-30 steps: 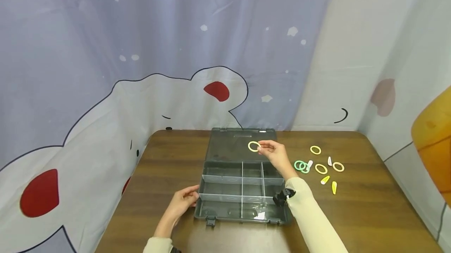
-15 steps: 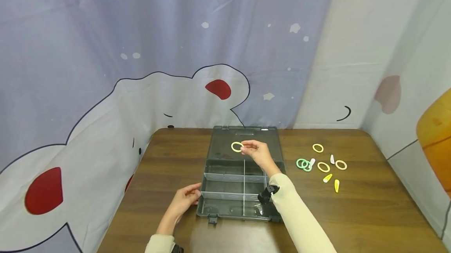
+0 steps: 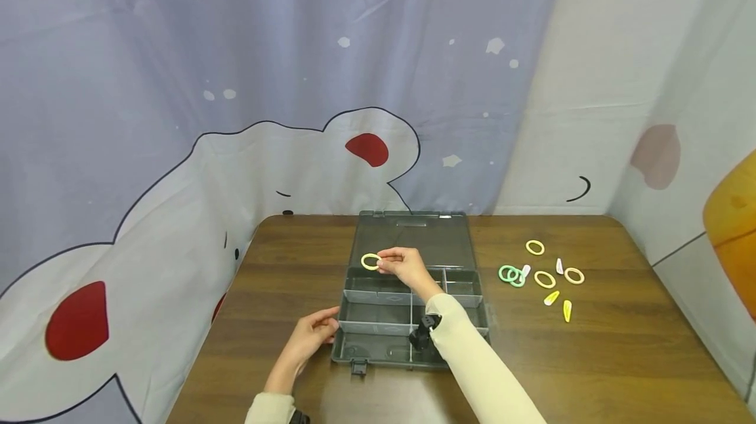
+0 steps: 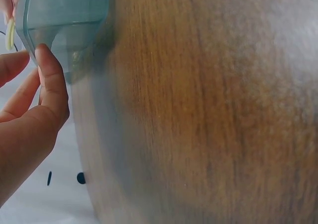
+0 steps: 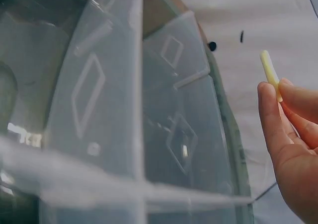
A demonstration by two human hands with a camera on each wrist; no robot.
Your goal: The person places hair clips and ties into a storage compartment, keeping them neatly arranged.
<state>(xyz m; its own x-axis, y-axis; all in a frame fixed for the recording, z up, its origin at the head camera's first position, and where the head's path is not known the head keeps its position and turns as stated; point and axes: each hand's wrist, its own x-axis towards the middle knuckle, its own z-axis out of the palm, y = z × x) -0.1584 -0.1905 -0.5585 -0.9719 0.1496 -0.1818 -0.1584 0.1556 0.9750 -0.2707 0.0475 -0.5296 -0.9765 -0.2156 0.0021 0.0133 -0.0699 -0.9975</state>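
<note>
Your right hand (image 3: 409, 270) pinches pale-yellow ring (image 3: 363, 261) above grey compartment box (image 3: 373, 313) (lid (image 3: 413, 235) open); your left hand (image 3: 307, 335) grips box's left side.

The right hand (image 3: 406, 270), pinching a yellow ring (image 3: 370, 262), now sits over the box's (image 3: 440, 240) left side, shifted from above its lid's right half and closer to its compartments; the right sleeve (image 3: 472, 352) now covers its front right corner.
</note>
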